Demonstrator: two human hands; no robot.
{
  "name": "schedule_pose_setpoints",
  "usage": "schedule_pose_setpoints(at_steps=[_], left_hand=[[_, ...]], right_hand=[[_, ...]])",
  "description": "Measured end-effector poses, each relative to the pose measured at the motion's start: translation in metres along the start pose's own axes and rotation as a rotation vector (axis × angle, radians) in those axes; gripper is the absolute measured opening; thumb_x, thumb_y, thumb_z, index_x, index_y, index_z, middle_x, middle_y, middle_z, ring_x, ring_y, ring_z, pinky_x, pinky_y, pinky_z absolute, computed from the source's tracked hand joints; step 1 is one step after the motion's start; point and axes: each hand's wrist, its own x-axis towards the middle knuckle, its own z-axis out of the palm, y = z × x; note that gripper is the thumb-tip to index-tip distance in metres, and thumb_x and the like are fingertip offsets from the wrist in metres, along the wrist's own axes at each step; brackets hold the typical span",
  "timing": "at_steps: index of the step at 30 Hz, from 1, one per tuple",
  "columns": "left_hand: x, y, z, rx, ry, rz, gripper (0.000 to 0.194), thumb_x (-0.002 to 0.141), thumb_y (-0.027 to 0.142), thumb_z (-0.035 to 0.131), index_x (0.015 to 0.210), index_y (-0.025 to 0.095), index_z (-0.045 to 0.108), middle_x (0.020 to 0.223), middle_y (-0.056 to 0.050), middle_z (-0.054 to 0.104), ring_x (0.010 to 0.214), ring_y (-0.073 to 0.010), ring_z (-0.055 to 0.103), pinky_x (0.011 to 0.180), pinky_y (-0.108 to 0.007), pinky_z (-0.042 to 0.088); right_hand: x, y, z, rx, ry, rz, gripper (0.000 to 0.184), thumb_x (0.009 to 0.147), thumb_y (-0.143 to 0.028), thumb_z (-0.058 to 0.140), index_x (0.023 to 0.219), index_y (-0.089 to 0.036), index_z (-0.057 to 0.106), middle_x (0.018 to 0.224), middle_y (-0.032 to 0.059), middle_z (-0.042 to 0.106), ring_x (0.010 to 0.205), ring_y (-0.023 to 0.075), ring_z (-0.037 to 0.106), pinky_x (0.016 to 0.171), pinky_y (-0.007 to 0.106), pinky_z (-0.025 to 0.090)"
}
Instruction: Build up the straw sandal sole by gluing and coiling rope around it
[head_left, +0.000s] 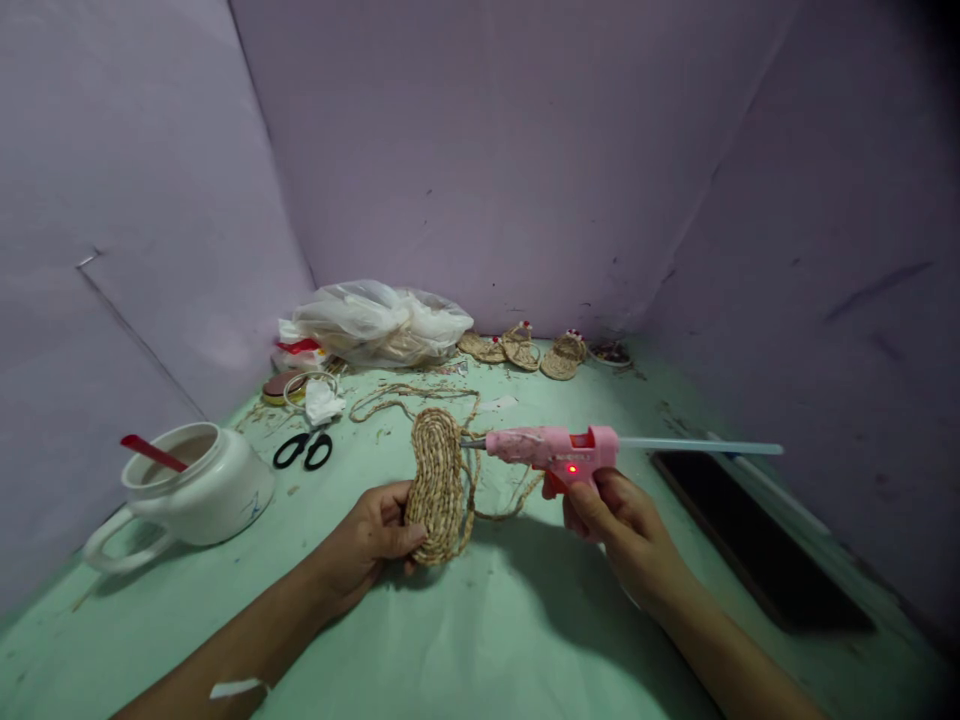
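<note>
My left hand [386,535] grips a sole-shaped piece of coiled braided straw cord [437,485] by its lower left edge, with the thumb on its face. My right hand [619,525] is wrapped round the handle of a pink hot glue gun [555,452], whose small red light glows. The gun's nozzle meets or nearly meets the upper right edge of the straw piece. Out of the gun's back sticks a long clear glue stick [705,446]. Loose braided cord [499,515] trails from the piece across the table behind it.
On the left stand a white mug [225,500] with a red stick in it and black-handled scissors [304,451]. A plastic bag [386,325] and small straw slippers [564,357] lie along the back wall. A dark phone [757,540] lies at the right.
</note>
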Motion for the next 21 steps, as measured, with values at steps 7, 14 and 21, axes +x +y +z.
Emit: schedule_pose_setpoints(at_steps=[7, 14, 21], left_hand=[[0.0013, -0.0021, -0.0022, 0.000, 0.010, 0.009, 0.041, 0.058, 0.038, 0.079, 0.088, 0.011, 0.067, 0.068, -0.004, 0.058, 0.052, -0.0081, 0.045, 0.041, -0.017, 0.036], [-0.0010, 0.0000, 0.0001, -0.002, 0.029, -0.016, 0.045, 0.057, 0.037, 0.080, 0.091, 0.011, 0.068, 0.068, -0.003, 0.058, 0.052, -0.0076, 0.046, 0.041, -0.016, 0.037], [-0.0010, 0.0039, 0.0019, -0.003, 0.045, -0.018, 0.043, 0.055, 0.039, 0.081, 0.084, 0.011, 0.067, 0.065, -0.002, 0.056, 0.051, -0.0074, 0.045, 0.041, -0.016, 0.038]], right_hand=[[-0.0003, 0.0005, -0.0017, -0.041, -0.020, 0.000, 0.045, 0.079, -0.061, 0.048, 0.073, -0.017, 0.057, 0.054, -0.0016, 0.045, 0.048, 0.0113, 0.040, 0.044, 0.023, 0.032], [-0.0015, -0.0020, -0.0020, -0.035, -0.036, 0.012, 0.044, 0.079, -0.060, 0.050, 0.072, -0.017, 0.056, 0.054, -0.0020, 0.044, 0.049, 0.0111, 0.039, 0.045, 0.023, 0.031], [-0.0009, -0.0001, -0.0045, -0.040, -0.083, 0.021, 0.045, 0.078, -0.061, 0.049, 0.073, -0.017, 0.057, 0.055, -0.0028, 0.041, 0.049, 0.0108, 0.037, 0.045, 0.023, 0.029]])
